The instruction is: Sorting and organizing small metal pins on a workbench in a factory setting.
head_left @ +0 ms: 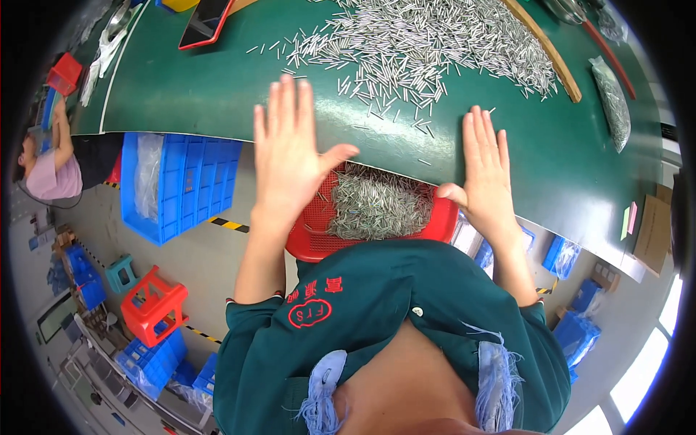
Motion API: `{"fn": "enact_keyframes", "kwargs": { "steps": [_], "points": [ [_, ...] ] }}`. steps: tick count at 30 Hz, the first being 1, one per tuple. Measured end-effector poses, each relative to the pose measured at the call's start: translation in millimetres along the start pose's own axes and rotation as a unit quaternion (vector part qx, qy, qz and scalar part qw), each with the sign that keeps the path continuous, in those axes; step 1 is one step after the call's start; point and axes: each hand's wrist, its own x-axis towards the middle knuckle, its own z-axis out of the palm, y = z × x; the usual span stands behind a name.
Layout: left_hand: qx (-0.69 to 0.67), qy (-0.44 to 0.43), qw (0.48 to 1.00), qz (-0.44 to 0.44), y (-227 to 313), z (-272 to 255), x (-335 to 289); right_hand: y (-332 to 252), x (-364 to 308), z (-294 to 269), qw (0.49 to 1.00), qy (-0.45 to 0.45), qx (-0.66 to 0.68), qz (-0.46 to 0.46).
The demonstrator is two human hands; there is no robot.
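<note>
A broad heap of small silvery metal pins [406,36] lies on the green tabletop [196,94], with loose ones scattered along its near side. My left hand [285,148] is flat over the table's near edge, fingers stretched away from me and thumb out to the right. On the right, my right hand [484,167] is also spread, its thumb pointing left. Neither hand holds anything. Between and below them, a red plastic basket [308,243] sits against my lap under the table edge, with many more pins [380,206] inside.
A wooden strip [547,51] borders the heap on the right, near a clear bag of pins [611,101]. A red-edged phone [206,23] lies at the back left. Blue crates [181,185] stand under the table. Another person [58,170] works at far left, beyond a red stool [154,306].
</note>
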Motion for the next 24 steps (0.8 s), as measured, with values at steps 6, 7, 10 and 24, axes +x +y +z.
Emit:
{"fn": "enact_keyframes", "kwargs": {
  "steps": [6,7,10,24],
  "points": [
    [-0.043,0.018,0.995,0.090,59.3,20.0,19.1,-28.7,30.2,5.5,0.998,-0.004,-0.015,-0.059],
    [-0.036,0.022,0.994,0.104,60.9,21.2,19.3,-28.8,32.1,4.6,0.998,-0.002,0.032,-0.061],
    [-0.095,0.026,0.989,0.114,53.3,9.2,10.9,-9.2,25.4,-0.7,0.998,0.049,0.027,-0.034],
    [-0.101,-0.004,0.980,0.171,46.6,-1.1,-15.7,-32.1,27.1,5.0,0.979,-0.009,0.188,-0.079]
  ]
}}
